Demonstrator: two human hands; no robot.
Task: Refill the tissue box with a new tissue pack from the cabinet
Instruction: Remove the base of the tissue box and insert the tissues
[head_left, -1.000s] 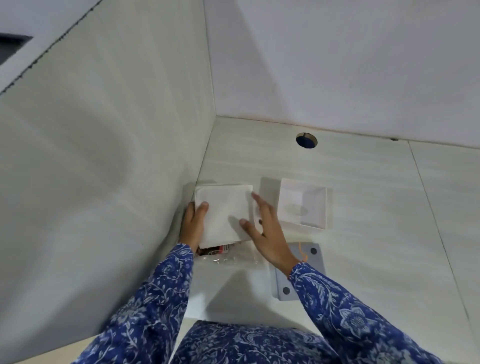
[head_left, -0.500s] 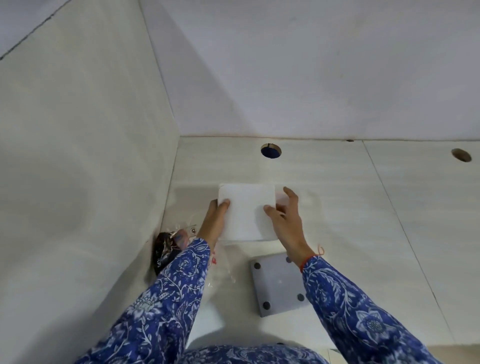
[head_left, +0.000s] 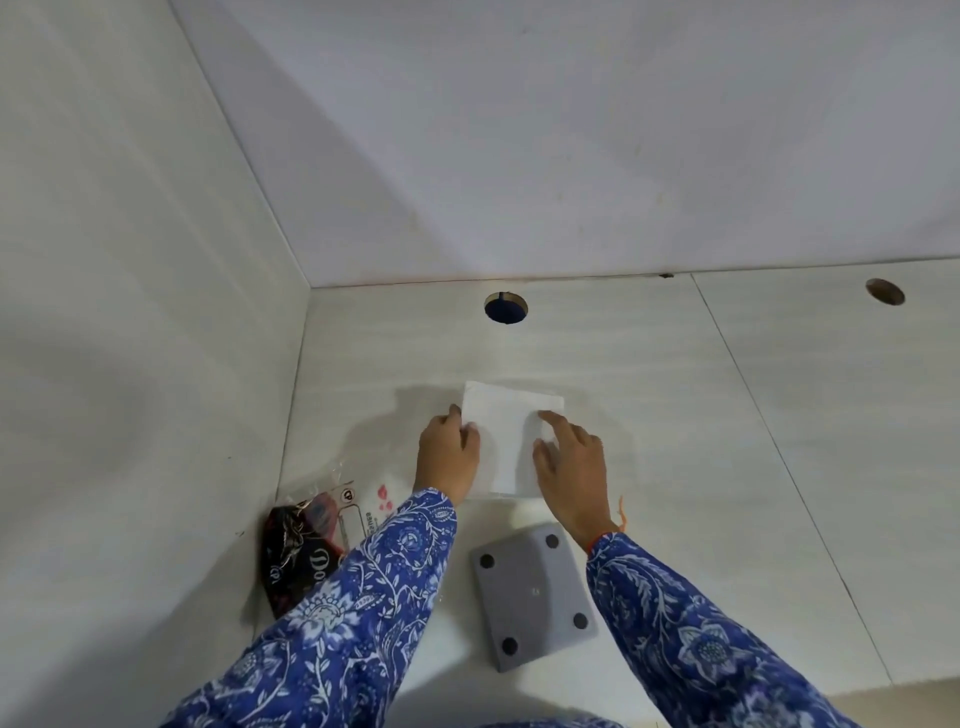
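One head-worn wide-angle camera looks forward and steeply down from close above the pale worktop (head_left: 675, 395). It faces the corner where the left side panel (head_left: 130, 312) meets the back wall (head_left: 571, 130). Both patterned sleeves (head_left: 363, 597) enter from the bottom edge.

I see the white tissue stack (head_left: 511, 434), a square block lying flat on the pale counter near the back wall; whether a box sits under it I can't tell. The grey box lid (head_left: 532, 603) lies upside down nearer me, four dark feet up. The emptied wrapper (head_left: 306, 545) lies crumpled by the left wall
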